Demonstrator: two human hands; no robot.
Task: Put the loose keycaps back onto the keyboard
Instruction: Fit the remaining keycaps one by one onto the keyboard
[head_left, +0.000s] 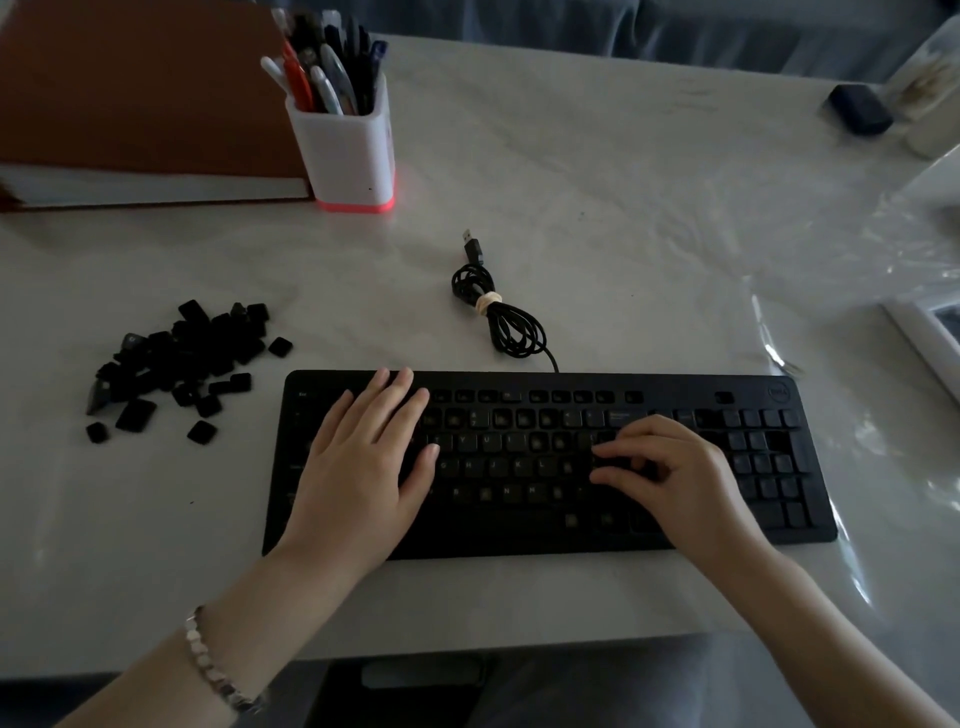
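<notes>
Item: black keyboard (509, 535) on white counter (623, 208), 2 hands resting on it.
Left hand (363, 462) lies flat with fingers straight over the keyboard's left end, grasping nothing (bracelet (208, 660) on that wrist). Right hand (675, 478) is curled over the keys left of the number pad, fingertips down on them; whether it pinches a keycap cannot be told in the dim light. Loose keycaps (182, 358) sit in 1 heap on the counter, left of the keyboard, apart from both hands. Coiled cable (498, 312) lies behind the keyboard; pen holder (348, 150) and brown binder (130, 93) stand far left.
</notes>
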